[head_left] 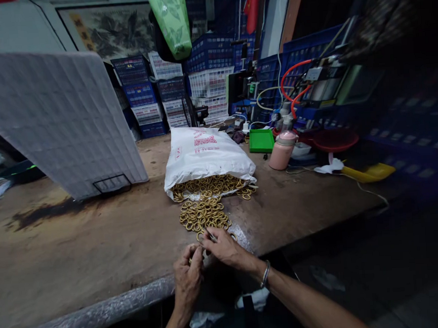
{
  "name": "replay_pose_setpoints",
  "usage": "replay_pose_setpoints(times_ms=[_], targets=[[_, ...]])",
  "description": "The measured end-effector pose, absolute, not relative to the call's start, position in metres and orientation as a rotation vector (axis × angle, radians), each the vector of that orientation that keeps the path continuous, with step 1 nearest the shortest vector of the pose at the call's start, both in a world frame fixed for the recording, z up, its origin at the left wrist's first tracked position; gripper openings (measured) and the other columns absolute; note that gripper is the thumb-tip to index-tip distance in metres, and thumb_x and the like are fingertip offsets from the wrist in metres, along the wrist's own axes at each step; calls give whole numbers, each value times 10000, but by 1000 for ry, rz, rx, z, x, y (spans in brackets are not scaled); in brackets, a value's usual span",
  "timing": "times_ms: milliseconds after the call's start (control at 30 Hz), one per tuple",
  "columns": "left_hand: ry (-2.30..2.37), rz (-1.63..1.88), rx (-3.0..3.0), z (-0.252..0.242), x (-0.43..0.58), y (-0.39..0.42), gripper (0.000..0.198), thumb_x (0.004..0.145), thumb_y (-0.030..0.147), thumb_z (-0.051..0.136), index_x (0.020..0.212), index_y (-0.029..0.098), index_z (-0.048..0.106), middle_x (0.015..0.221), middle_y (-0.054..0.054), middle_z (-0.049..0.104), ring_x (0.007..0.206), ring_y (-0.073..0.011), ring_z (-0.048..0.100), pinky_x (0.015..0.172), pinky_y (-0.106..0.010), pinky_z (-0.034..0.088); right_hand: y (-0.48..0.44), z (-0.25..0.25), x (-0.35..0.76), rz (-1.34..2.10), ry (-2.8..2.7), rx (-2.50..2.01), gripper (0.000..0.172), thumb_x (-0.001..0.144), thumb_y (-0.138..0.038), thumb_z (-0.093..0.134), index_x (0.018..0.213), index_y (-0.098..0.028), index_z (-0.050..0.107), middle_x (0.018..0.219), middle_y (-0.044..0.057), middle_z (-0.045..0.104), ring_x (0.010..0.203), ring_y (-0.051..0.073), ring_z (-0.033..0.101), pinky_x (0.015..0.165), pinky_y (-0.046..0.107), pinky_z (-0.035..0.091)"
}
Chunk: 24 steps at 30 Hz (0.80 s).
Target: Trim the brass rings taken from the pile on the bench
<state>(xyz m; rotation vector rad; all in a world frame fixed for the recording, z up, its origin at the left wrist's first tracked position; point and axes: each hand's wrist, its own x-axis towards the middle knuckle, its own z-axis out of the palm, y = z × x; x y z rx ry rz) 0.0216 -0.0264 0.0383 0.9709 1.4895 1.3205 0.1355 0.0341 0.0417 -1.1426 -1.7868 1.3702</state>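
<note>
Where the front edge of the brown table (120, 249) passes before the person, two bare hands meet close together, the forearms reaching in from below the rim. The right hand (226, 247) is closed on a slim metal tool (210, 234), its tip pointing up toward the loose brass-coloured rings (203, 215). Beside it, the left hand (188, 272) has thumb and fingers bent inward with a fleck of gold showing among them; I cannot tell from here whether it pinches a ring.

The rings lie in a heap just beyond the fingertips, running back to the open mouth of a white sack (209, 157), where more of them show inside. That leaves the hands only a narrow space between heap and edge. Clear plastic wrap (138, 298) covers the rim on the left, and a broad stretch of tabletop extends that way, up to a tilted pale ribbed panel (56, 114). To the right, the edge slants away from the hands, and brown surface runs between the sack and a pink bottle (282, 152), with a green tray (261, 140) near it. Farther right, a yellow scoop (371, 173) rests well apart from the rings.
</note>
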Motion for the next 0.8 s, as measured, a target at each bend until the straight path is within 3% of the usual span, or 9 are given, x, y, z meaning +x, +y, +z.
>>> replay_pose_setpoints(times_ms=[333, 433, 633, 800], targets=[[1197, 1214, 589, 38, 28, -33, 328, 637, 451, 635, 727, 176, 481, 548, 68, 495, 357, -28, 385, 331, -132, 256, 31, 38, 141, 1472, -1694, -1097, 130, 755, -268, 452, 674, -168, 470, 585, -44, 501, 572, 81, 468, 553, 176, 357], [1182, 1215, 605, 35, 28, -35, 294, 670, 430, 618, 718, 176, 478, 544, 70, 492, 364, -25, 381, 339, -128, 259, 29, 36, 143, 1472, -1691, -1106, 196, 803, -282, 387, 676, -165, 480, 595, -26, 527, 575, 87, 496, 562, 181, 373], [1260, 1223, 649, 27, 30, -35, 324, 666, 471, 606, 704, 180, 469, 527, 66, 493, 365, -33, 391, 345, -134, 282, 21, 30, 149, 1003, -2152, -1195, 119, 747, -149, 401, 755, -185, 514, 663, -11, 555, 613, 101, 496, 563, 182, 319], [1357, 1223, 767, 24, 30, -35, 349, 664, 504, 584, 659, 173, 474, 441, 74, 454, 335, -34, 355, 336, -138, 276, 14, 33, 152, 760, -2464, -1210, 276, 657, -86, 407, 893, -196, 499, 731, 14, 589, 654, 131, 518, 575, 205, 291]])
